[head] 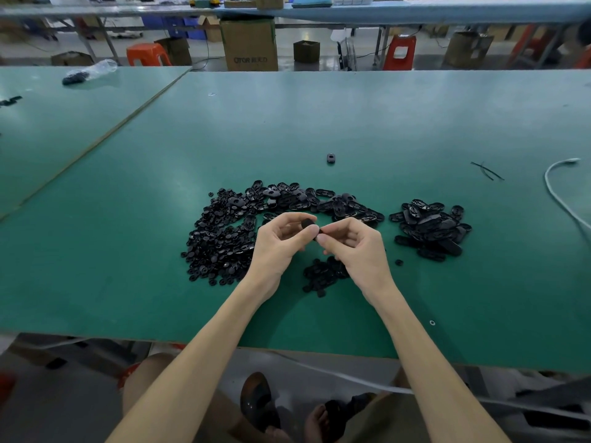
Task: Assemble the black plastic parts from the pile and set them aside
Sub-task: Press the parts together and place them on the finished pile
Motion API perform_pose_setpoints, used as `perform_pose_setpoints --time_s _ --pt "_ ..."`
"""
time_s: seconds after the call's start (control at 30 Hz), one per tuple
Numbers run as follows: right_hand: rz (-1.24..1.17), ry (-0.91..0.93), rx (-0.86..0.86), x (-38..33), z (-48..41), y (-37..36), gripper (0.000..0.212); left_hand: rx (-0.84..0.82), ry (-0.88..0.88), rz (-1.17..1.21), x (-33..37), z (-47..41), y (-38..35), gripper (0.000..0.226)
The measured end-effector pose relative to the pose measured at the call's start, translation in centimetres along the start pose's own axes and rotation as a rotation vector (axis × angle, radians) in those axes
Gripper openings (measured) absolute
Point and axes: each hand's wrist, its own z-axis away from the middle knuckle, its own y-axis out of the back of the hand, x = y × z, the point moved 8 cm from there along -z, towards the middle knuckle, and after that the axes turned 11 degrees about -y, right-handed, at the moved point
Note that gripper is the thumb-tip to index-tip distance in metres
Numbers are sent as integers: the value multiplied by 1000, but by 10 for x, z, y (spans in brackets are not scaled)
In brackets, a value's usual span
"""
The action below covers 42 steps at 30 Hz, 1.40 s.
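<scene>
While the left hand (281,241) pinches a black part (307,224), the right hand (355,247) pinches a smaller bit (320,232) right up against its right side.

main pile (236,228): black heap sprawled wide, small round bits left, oval shells arcing along the back | held part (307,224): small dark piece raised off the table, pinched by left hand (278,246) and right hand (355,249) | right heap (431,230): oval pieces loosely stacked, apart | lone piece (331,158): alone, farther back
</scene>
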Motion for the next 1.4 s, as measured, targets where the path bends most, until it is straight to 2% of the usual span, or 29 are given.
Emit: perform_pose_setpoints --time_s 0.23,0.4,0.53,0.73,1.0,1.4 --pt "41 -6 7 1 0 -1 18 50 -4 28 1 0 2 21" --pt "20 11 64 1 0 4 8 -11 -55 -45 5 1 -4 15" --pt "32 30 69 1 -1 5 5 -70 -67 -51 7 1 -10 20" --pt "25 38 61 0 0 5 7 -69 -52 -58 6 1 -10 20" --pt "-27 39 143 1 0 13 7 -85 -37 -66 8 2 -12 18" --pt "-29 38 87 0 0 8 7 -86 -34 -121 7 1 -12 16"
